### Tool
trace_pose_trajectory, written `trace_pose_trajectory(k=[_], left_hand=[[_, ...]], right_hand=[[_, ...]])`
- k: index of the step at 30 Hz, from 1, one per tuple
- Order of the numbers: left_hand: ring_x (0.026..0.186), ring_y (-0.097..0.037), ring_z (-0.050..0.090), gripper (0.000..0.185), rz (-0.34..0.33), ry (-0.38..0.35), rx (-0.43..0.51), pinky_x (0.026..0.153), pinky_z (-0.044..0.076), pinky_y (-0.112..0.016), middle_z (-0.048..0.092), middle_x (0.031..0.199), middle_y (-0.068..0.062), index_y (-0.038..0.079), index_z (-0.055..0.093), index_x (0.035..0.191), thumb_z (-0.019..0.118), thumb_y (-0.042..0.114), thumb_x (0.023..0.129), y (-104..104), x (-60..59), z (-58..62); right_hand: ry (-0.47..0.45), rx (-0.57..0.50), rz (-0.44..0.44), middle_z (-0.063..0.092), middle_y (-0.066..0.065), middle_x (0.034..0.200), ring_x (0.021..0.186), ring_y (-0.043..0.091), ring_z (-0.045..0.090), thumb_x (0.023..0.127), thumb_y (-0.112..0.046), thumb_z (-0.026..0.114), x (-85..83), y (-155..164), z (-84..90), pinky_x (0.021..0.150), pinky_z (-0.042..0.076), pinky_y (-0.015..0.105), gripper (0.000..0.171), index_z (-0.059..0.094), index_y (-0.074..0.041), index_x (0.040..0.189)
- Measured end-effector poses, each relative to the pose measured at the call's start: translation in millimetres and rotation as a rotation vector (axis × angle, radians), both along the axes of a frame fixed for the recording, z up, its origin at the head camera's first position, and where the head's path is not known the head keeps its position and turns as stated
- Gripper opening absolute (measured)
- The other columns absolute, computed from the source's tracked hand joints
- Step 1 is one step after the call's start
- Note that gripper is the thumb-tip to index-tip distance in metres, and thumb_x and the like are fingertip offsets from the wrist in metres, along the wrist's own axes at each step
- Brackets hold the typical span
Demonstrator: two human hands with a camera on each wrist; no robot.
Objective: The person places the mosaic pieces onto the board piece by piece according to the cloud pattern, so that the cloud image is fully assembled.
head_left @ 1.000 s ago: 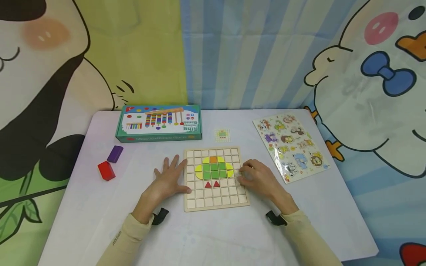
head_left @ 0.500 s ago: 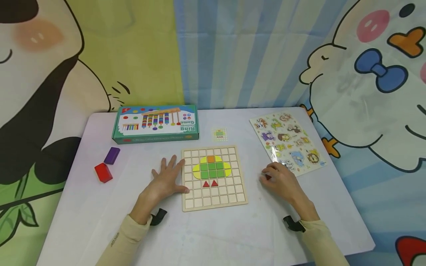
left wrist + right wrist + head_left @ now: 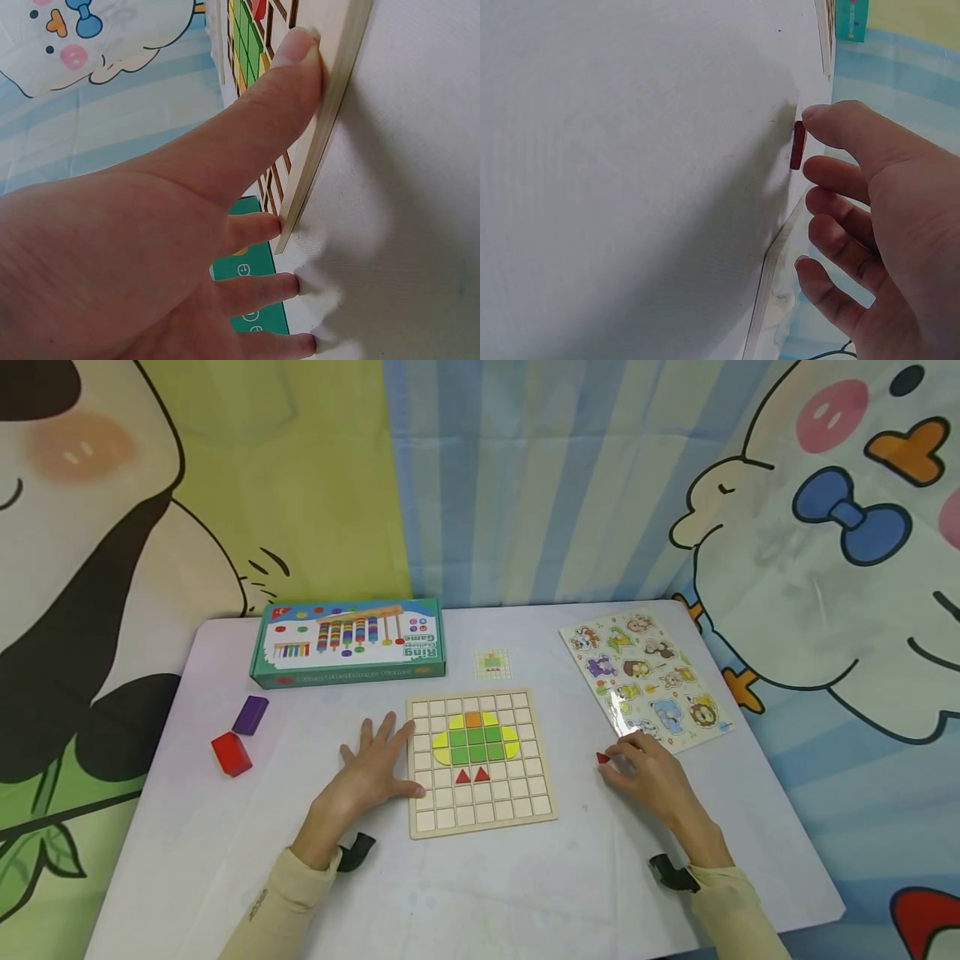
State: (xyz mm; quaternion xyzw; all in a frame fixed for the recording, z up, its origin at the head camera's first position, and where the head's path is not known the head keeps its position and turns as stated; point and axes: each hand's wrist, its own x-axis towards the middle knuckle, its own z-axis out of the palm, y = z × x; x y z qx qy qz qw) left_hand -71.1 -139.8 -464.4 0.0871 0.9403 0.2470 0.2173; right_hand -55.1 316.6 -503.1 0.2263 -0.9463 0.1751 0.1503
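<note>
A wooden grid board (image 3: 480, 802) lies mid-table, with green squares (image 3: 477, 745), yellow curved pieces, an orange square (image 3: 473, 719) and two red triangles (image 3: 462, 776) on it. My left hand (image 3: 371, 770) is spread at the board's left side; its thumb rests on the border, as the left wrist view shows. To the right of the board, a small red piece (image 3: 602, 758) lies on the table, seen edge-on as a thin dark-red bar (image 3: 798, 145) in the right wrist view. Thumb and fingertips of my right hand (image 3: 652, 781) are right beside it, loosely bent and apart.
Behind the board lie a small pattern card (image 3: 492, 664) and a green Ring Challenge Game box (image 3: 347, 643). An animal sheet (image 3: 648, 683) is at the back right. Red (image 3: 231, 754) and purple (image 3: 251, 716) blocks sit at the left. A printed curtain backs the table.
My right hand has gone from the board's right edge out to the right, and the red piece now shows on the table by its fingertips. The left hand has stayed at the board.
</note>
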Motion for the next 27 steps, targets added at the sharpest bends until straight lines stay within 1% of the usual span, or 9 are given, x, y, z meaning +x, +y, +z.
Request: trace_pose_trajectory(k=[9, 18, 21, 27], left_hand=[[0.151, -0.060, -0.003, 0.110, -0.007, 0.003, -0.019, 0.102, 0.005, -0.089, 0.008, 0.169, -0.026, 0.010, 0.027, 0.161, 0.089, 0.039, 0.074, 0.6, -0.3, -3.1], [0.151, -0.060, -0.003, 0.110, 0.002, 0.001, -0.011, 0.102, 0.004, -0.089, 0.008, 0.168, -0.026, 0.010, 0.028, 0.161, 0.090, 0.039, 0.074, 0.5, -0.3, -2.8], [0.150, -0.060, -0.003, 0.110, 0.003, -0.002, -0.006, 0.102, 0.004, -0.089, 0.008, 0.168, -0.027, 0.010, 0.028, 0.161, 0.090, 0.038, 0.074, 0.7, 0.2, -2.1], [0.151, -0.060, -0.003, 0.111, 0.005, -0.003, -0.010, 0.102, 0.004, -0.089, 0.009, 0.168, -0.026, 0.011, 0.029, 0.161, 0.090, 0.038, 0.073, 1.3, 0.4, -1.4]], right_hand=[[0.025, -0.004, 0.012, 0.065, 0.008, 0.090, 0.081, 0.021, 0.061, 0.068, -0.012, 0.091, -1.1, 0.1, -4.3, 0.066, 0.054, 0.038, 0.025, 0.076, -0.006, 0.087], [0.014, 0.002, -0.027, 0.065, 0.006, 0.086, 0.078, 0.017, 0.060, 0.070, -0.019, 0.093, -0.4, -1.9, -3.9, 0.064, 0.055, 0.035, 0.026, 0.075, -0.006, 0.082], [-0.003, 0.001, -0.033, 0.066, 0.006, 0.089, 0.081, 0.018, 0.062, 0.070, -0.020, 0.093, -0.2, -2.5, -3.3, 0.067, 0.056, 0.037, 0.027, 0.076, -0.006, 0.086], [-0.054, 0.015, -0.032, 0.067, 0.007, 0.096, 0.088, 0.020, 0.062, 0.073, -0.020, 0.091, 2.2, -3.4, -2.2, 0.072, 0.057, 0.039, 0.031, 0.078, -0.008, 0.099]])
